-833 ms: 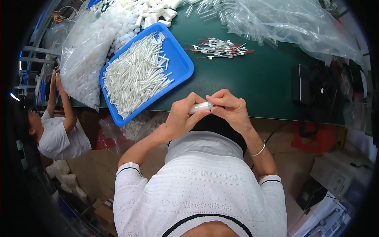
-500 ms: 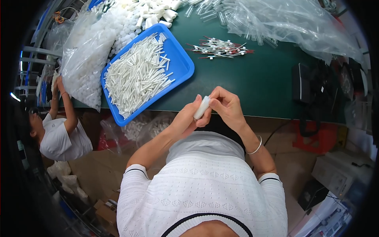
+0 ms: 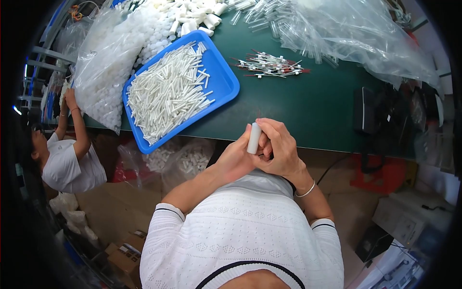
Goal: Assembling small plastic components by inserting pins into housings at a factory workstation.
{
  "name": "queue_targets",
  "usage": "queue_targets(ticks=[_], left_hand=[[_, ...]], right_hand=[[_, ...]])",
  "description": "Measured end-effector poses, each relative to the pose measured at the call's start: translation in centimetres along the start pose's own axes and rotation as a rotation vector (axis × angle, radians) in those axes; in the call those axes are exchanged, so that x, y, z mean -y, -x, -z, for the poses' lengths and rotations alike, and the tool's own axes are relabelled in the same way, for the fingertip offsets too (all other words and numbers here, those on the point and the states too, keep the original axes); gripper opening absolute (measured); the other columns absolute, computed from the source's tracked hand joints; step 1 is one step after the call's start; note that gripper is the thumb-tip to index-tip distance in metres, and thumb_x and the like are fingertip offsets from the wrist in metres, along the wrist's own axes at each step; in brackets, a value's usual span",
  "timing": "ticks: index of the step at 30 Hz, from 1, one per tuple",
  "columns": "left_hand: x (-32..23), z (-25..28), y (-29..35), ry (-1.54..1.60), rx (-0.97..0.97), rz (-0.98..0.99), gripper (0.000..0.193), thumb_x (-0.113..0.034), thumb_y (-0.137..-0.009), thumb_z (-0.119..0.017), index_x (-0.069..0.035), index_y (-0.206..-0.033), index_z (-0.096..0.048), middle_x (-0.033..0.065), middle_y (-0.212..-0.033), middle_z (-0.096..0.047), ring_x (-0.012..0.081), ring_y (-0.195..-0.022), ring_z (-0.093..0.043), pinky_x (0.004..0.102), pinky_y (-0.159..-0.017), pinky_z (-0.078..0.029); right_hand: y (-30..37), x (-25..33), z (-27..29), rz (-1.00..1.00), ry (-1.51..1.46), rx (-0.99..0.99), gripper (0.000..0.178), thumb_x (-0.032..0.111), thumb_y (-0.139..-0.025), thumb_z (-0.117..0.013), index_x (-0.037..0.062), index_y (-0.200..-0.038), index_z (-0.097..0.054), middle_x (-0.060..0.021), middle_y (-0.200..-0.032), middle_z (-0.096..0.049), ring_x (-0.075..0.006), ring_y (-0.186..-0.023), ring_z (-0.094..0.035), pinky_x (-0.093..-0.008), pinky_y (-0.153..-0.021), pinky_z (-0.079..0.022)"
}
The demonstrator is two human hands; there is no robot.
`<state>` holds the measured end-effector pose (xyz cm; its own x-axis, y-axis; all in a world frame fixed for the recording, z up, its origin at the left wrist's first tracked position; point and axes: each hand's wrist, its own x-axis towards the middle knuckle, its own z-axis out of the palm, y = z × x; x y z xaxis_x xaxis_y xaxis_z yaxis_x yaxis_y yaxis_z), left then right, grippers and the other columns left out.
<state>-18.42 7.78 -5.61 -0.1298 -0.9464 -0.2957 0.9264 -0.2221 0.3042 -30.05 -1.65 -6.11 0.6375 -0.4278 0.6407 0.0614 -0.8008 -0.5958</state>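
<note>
A short white plastic cylinder (image 3: 254, 138) stands nearly upright between my two hands, close to the table's near edge. My left hand (image 3: 237, 156) is closed around its left side, with the thumb along it. From the right, the fingers of my right hand (image 3: 281, 147) curl over the cylinder's far side and top end. Some fingertips are hidden behind it and behind each other. Farther off to the left lies a blue tray (image 3: 227, 86) with many thin white sticks (image 3: 166, 91) in it. Beyond my hands, a small heap of thin red and white pieces (image 3: 272, 65) rests on the green table (image 3: 317, 106).
A clear bag of white round pieces (image 3: 103, 77) stands left of the tray. White cylinders (image 3: 209, 21) lie behind it. Clear tubes (image 3: 284, 29) and plastic sheeting (image 3: 351, 38) cover the far right. A black box (image 3: 364, 111) sits at right. A co-worker (image 3: 72, 154) is at far left.
The white cylinder has gone from tilted to nearly upright and slightly nearer me. My right hand has shifted from pinching its top end to wrapping around its right side.
</note>
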Motion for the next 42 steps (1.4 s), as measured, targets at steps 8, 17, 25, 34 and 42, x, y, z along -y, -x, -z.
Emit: queue_targets(ticks=[8, 17, 25, 34, 42], left_hand=[[-2.0, 2.6, 4.5, -0.090, -0.224, -0.149, 0.045, -0.044, -0.102, -0.034, -0.005, -0.097, -0.056, 0.0051, -0.076, -0.055, 0.0158, -0.076, -0.052, 0.0288, -0.072, -0.044], [-8.0, 7.2, 17.0, -1.916, -0.744, -0.006, 0.029, -0.025, -0.086, -0.064, 0.002, -0.096, -0.067, 0.0173, -0.085, -0.069, 0.0349, -0.075, -0.064, 0.0384, -0.071, -0.050], [-24.2, 3.9, 5.3, -2.001, -0.773, -0.734, 0.013, -0.012, -0.086, -0.062, -0.001, -0.086, -0.067, 0.0119, -0.070, -0.065, 0.0196, -0.061, -0.062, 0.0299, -0.060, -0.046], [-35.4, 9.8, -4.7, -2.574, -0.974, -0.620, 0.017, -0.016, -0.074, -0.074, -0.004, -0.086, -0.071, 0.0181, -0.090, -0.065, 0.0326, -0.091, -0.063, 0.0403, -0.082, -0.050], [-33.3, 7.5, -3.2, -2.486, -1.003, -0.769, 0.021, -0.020, -0.078, -0.073, -0.001, -0.086, -0.069, 0.0125, -0.088, -0.069, 0.0244, -0.085, -0.063, 0.0354, -0.080, -0.050]], right_hand=[[-3.9, 0.6, -0.1, -0.038, -0.238, 0.420, 0.072, 0.024, -0.062, -0.084, 0.0000, -0.121, -0.050, -0.0182, -0.116, -0.051, -0.0348, -0.108, -0.052, -0.0402, -0.089, -0.048], [-9.0, -10.9, -0.9, 0.029, 0.314, 0.229, 0.017, 0.002, -0.074, -0.070, 0.0025, -0.090, -0.065, -0.0092, -0.089, -0.057, -0.0276, -0.088, -0.054, -0.0383, -0.078, -0.046], [-9.0, -9.8, -0.6, -0.054, 0.258, 0.094, 0.006, 0.002, -0.083, -0.060, 0.0014, -0.089, -0.058, -0.0121, -0.089, -0.060, -0.0313, -0.086, -0.057, -0.0411, -0.076, -0.047], [-7.1, -7.3, 2.4, -0.520, -0.096, -0.030, 0.015, 0.008, -0.098, -0.048, -0.0008, -0.109, -0.054, -0.0088, -0.076, -0.067, -0.0147, -0.070, -0.064, -0.0290, -0.067, -0.051], [-5.8, -3.8, 1.8, -0.686, -0.430, 0.045, 0.021, 0.017, -0.098, -0.055, -0.0002, -0.089, -0.063, 0.0030, -0.060, -0.049, -0.0022, -0.052, -0.041, -0.0202, -0.047, -0.032]])
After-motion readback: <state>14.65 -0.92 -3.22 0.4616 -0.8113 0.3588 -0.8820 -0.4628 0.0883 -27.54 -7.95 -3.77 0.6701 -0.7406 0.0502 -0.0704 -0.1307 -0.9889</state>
